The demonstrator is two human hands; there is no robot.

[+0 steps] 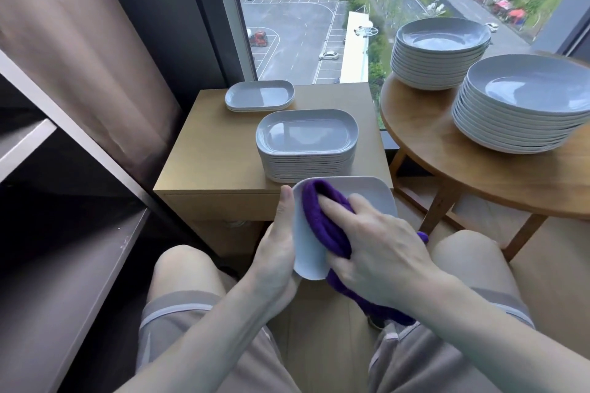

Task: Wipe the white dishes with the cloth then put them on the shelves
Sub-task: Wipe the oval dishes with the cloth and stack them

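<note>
White dish (373, 198) tilted over the lap, before the bench (217, 150). Left hand (276, 249) grips its left edge, thumb along the rim. Purple cloth (322, 223) bunched on its face, clutched by right hand (380, 249). Behind: oblong dish stack (306, 143). Right: round bench (447, 169), two bowl stacks (526, 102).

Shelves (64, 201) on left, curtain (95, 41) behind them. Cabinet (204, 143) dead ahead, window (303, 25) behind it. On cabinet: tall dish stack (306, 150) at front right, short dish stack (259, 96) behind it to the left. Round table (431, 150) right of cabinet, carrying near plate stack (523, 105) and far plate stack (440, 54). Held dish (373, 195) in front of cabinet, above the knees: left hand (274, 252) gripping its left edge, right hand (383, 252) holding cloth (319, 220) on top of it
</note>
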